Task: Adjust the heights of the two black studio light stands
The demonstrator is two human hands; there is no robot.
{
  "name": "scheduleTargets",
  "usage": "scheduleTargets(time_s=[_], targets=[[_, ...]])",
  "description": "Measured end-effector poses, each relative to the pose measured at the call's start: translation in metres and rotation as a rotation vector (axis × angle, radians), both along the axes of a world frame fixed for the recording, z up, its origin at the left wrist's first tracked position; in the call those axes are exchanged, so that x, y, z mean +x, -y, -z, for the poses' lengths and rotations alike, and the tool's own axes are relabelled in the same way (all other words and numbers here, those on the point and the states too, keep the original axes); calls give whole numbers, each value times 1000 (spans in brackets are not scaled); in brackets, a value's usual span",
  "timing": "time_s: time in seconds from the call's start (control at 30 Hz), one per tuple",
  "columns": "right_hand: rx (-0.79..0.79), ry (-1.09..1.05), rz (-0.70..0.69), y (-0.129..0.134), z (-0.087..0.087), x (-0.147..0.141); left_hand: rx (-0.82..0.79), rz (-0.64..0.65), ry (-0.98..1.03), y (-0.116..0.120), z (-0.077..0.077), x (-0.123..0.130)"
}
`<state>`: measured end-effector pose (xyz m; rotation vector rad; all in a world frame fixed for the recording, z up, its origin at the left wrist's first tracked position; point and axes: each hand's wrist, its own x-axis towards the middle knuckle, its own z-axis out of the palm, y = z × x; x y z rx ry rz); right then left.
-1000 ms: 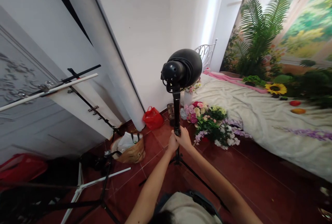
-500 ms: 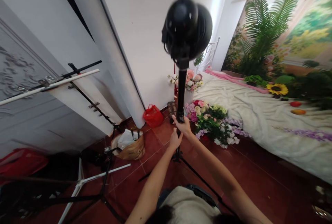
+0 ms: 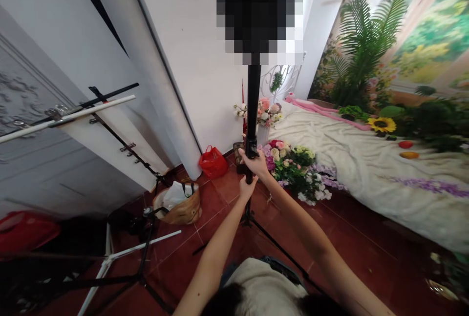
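Dark-red floor tiles (image 3: pixel 216 208) cover the lower centre; a white wall (image 3: pixel 198 62) fills the upper centre, brightest toward its right. A cream-blanketed bed (image 3: pixel 326 142) stands at right, a garden-window backdrop (image 3: pixel 432 28) at upper right.

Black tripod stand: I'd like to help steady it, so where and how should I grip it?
Probably the bare upper pole, wrapped crosswise from the near side: it's slim and upright, with wall beyond, the right hand at the collar and the left hand below.

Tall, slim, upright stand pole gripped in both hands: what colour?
The slim upright pole is black; it shows best in the head view.
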<state>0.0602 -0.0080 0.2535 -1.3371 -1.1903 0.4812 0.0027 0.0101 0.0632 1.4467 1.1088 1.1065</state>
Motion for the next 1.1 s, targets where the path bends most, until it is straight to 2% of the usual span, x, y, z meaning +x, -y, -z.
scheduleTargets(time_s=[0.17, 0.3, 0.43, 0.53, 0.63, 0.73, 0.8, 0.87, 0.97, 1.1], targets=[[2, -3, -21, -2, 8, 1, -49, -83, 51, 1, -4, 6], [-13, 32, -74, -2, 11, 4, -42, -197, 107, 3, -3, 10], [4, 186, -243, 6, 21, 37, -27, -227, 93, 2, 2, 14], [-91, 327, -362, 15, 54, 78, -2, -227, 80, 1, 5, 14], [-256, 368, -397, 24, 105, 103, 9, -221, 61, 1, 4, 13], [-292, 349, -439, 28, 151, 103, 1, -220, 47, 2, 3, 13], [-280, 311, -442, 26, 171, 95, -7, -222, 42, 2, 3, 13], [-272, 267, -386, 23, 182, 88, -12, -213, 39, 2, 3, 13], [-287, 228, -265, 17, 187, 82, -16, -198, 36, 2, 3, 13], [-491, 187, -173, 13, 181, 77, -22, -203, 58, 4, 0, 12]])
